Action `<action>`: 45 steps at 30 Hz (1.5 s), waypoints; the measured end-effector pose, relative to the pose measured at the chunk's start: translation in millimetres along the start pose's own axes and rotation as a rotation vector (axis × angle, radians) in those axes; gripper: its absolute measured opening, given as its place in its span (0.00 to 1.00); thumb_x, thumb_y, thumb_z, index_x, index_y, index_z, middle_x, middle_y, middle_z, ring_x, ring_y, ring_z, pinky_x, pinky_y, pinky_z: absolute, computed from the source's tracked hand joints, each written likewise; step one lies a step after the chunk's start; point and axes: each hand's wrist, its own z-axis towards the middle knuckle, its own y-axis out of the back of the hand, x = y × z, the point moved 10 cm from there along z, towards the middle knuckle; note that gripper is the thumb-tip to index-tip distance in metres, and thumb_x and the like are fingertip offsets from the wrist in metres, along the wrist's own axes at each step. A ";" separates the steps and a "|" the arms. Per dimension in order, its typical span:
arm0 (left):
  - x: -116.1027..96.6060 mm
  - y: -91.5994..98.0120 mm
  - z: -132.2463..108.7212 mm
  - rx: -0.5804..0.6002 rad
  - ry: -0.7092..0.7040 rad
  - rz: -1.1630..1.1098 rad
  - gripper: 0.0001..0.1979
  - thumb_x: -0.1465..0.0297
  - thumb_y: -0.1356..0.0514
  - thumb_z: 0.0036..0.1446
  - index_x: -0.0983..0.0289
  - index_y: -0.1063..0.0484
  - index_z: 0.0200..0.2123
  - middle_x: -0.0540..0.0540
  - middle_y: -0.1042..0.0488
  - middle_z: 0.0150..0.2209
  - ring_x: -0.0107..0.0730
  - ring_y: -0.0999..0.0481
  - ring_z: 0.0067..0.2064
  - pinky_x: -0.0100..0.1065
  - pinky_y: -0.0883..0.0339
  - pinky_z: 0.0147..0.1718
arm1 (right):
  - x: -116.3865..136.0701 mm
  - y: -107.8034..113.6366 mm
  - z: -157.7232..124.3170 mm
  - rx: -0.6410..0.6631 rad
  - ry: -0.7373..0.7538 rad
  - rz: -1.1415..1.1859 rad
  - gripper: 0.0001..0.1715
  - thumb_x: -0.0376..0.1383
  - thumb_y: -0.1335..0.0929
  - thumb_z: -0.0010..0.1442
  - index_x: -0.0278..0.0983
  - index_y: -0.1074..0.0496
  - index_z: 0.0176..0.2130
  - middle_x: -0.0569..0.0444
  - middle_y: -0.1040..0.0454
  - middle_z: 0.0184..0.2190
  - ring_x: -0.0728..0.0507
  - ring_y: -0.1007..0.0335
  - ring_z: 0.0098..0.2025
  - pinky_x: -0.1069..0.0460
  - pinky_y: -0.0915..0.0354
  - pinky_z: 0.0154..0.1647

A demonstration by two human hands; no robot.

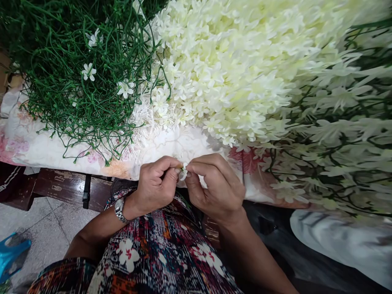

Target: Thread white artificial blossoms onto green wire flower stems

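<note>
A small white artificial flower [183, 172] is pinched between the fingertips of both hands, just over the table's front edge. My left hand [159, 181], with a metal watch on the wrist, closes thumb and forefinger on one side of it. From the other side my right hand [216, 183] grips it the same way; part of the flower is hidden by the fingers. Beyond the hands spreads a large heap of cream-white artificial flower heads [220, 77]. At the left lies a tangle of green plastic stems [88, 98] with a few white flowers on it.
Flowers mounted on green stems [330, 155] are piled at the right, some over the table edge. Thin white pieces [137, 126] lie between the heaps on the floral tablecloth [171, 143]. A blue plastic object [14, 255] is on the floor at lower left.
</note>
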 end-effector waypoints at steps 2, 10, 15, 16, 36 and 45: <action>3.9 0.2 0.0 0.005 0.026 -0.028 0.06 0.75 0.48 0.51 0.66 0.33 0.26 0.48 0.34 0.19 0.21 0.37 0.21 0.24 0.41 0.20 | 0.9 -2.0 0.3 0.009 0.015 0.003 0.11 0.24 0.36 0.50 0.35 0.37 0.35 0.51 0.34 0.28 0.48 0.36 0.31 0.53 0.35 0.29; 34.7 -11.5 -0.3 0.126 0.370 -0.636 0.08 0.67 0.41 0.49 0.67 0.32 0.27 0.47 0.33 0.16 0.16 0.40 0.16 0.20 0.44 0.15 | 0.1 7.6 9.6 0.059 -0.003 0.069 0.14 0.26 0.34 0.50 0.35 0.35 0.39 0.51 0.32 0.31 0.47 0.34 0.34 0.52 0.34 0.32; 37.3 -12.7 -1.4 0.146 0.477 -0.765 0.10 0.67 0.37 0.45 0.68 0.32 0.26 0.48 0.32 0.14 0.14 0.44 0.12 0.18 0.53 0.10 | 5.5 18.6 14.1 0.054 0.044 0.055 0.19 0.27 0.33 0.49 0.37 0.36 0.42 0.50 0.32 0.33 0.46 0.35 0.34 0.50 0.34 0.32; 37.1 -13.5 -1.9 0.152 0.487 -0.775 0.10 0.67 0.37 0.45 0.68 0.32 0.25 0.48 0.32 0.14 0.14 0.44 0.12 0.18 0.54 0.10 | 7.1 18.8 15.0 0.060 0.059 0.050 0.18 0.27 0.33 0.49 0.37 0.36 0.42 0.50 0.32 0.32 0.47 0.35 0.34 0.50 0.34 0.32; 29.0 -4.1 -2.0 0.133 0.373 -0.451 0.09 0.67 0.39 0.47 0.67 0.33 0.23 0.46 0.35 0.14 0.17 0.39 0.15 0.20 0.45 0.14 | 7.8 -4.1 15.6 0.169 0.145 0.028 0.05 0.26 0.37 0.52 0.35 0.37 0.31 0.54 0.34 0.25 0.49 0.38 0.30 0.53 0.37 0.30; 27.5 -0.8 -1.7 0.098 0.330 -0.374 0.05 0.71 0.43 0.47 0.67 0.33 0.22 0.46 0.37 0.14 0.17 0.38 0.16 0.20 0.43 0.15 | 7.7 -9.8 13.4 0.190 0.125 0.040 0.05 0.26 0.39 0.53 0.35 0.38 0.32 0.53 0.34 0.26 0.49 0.38 0.30 0.53 0.36 0.30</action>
